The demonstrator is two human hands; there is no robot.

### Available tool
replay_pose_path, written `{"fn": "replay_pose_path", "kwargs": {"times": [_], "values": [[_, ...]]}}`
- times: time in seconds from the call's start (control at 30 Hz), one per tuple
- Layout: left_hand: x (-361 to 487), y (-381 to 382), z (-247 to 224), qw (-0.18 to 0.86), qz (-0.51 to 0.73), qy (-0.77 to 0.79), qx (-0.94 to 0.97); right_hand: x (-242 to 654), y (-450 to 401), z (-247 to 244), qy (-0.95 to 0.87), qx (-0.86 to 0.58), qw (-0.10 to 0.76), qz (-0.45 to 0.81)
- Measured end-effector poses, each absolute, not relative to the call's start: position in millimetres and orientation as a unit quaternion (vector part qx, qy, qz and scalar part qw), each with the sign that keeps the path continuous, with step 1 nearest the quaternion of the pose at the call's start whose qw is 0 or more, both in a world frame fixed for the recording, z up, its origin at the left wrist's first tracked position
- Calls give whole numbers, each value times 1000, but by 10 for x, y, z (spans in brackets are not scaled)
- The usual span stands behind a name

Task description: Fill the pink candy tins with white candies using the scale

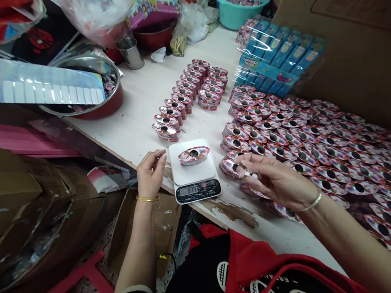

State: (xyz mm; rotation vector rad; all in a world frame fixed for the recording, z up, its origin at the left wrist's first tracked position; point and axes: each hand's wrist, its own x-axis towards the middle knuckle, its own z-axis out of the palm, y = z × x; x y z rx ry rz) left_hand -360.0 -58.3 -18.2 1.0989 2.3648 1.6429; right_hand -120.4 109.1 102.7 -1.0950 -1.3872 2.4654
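Observation:
A white kitchen scale (179, 173) with a dark, lit display stands at the table's front edge. On its plate lies one oval, red-and-white printed packet (201, 157) with a dark round hole in its top. My left hand (150, 172) hovers just left of the scale, fingers loosely bent and apart, holding nothing. To the scale's right, my right hand (270, 176) pinches small white tablets (252, 175) between thumb and fingers. It is in front of the nearest packets of a large group (323, 167); whether it touches them I cannot tell.
Rows of similar packets (184, 92) stand behind the scale. Blue packaged boxes (276, 57) lean by a cardboard carton (352, 28). A red-sided bowl (109, 104) with a shiny sheet (49, 84) over it is at left. Farther back are a metal cup (130, 54) and turquoise basin (228, 13).

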Motion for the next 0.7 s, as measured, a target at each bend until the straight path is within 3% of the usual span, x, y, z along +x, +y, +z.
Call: {"fn": "replay_pose_path", "kwargs": {"times": [0.17,0.4,0.53,0.7], "values": [[-3533,-551,23,18,492,756,431,-1005,824,798,-419,-343,26,840],[-3585,-303,138,10,289,714,637,-1051,493,532,-408,-311,-28,858],[-3532,-179,325,-6,350,671,654,-1031,365,354,-447,-268,-86,849],[-2733,264,941,107,367,561,734,-953,287,129,-527,-257,-122,801]]}}
